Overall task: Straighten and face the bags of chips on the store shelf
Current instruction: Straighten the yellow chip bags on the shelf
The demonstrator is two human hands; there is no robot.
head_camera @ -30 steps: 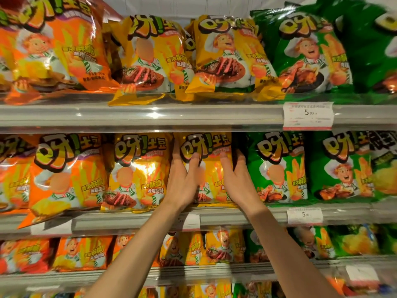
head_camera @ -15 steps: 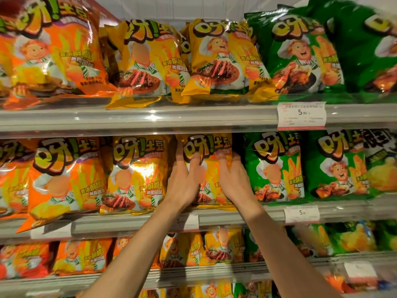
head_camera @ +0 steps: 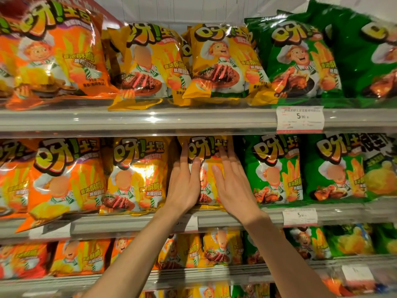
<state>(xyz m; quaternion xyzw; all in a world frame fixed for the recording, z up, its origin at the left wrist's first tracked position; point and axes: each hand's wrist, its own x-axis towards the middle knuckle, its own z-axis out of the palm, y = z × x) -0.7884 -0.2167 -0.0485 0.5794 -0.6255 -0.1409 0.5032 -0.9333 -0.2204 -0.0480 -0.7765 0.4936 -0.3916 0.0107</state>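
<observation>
— So, what are the hands doing?

— Both are flat on one yellow chip bag [head_camera: 205, 151] on the middle shelf [head_camera: 236, 218]. The left hand [head_camera: 184, 186] lies on the bag's left side with its fingers straight and pointing up. The right hand [head_camera: 231, 186] lies on the bag's right side, fingers spread a little. No finger curls round the bag. They just press on its front.

— Can you see the bag well?

— Only a strip of it, between the two hands and above them. It stands up with its front facing out, and its top is tucked under the shelf above.

— What is next to it?

— Just to its left stands another yellow bag [head_camera: 135, 175], shiny, with a plate of meat on it. Further left is an orange bag [head_camera: 64, 181], and its bottom corner hangs over the shelf edge. To the right are two green bags [head_camera: 277, 168], standing straight.

— And higher up?

— The top shelf [head_camera: 150, 121] has the same colours: orange at the left, two yellow top bags [head_camera: 225, 61] in the middle that lean on each other, green at the right. A white price tag [head_camera: 299, 119] reads 5.90. A smaller tag [head_camera: 299, 216] sits on the middle shelf, near the right wrist.

— And lower down?

— More bags in a lower row [head_camera: 214, 250], behind the arms. They look blurry.
</observation>
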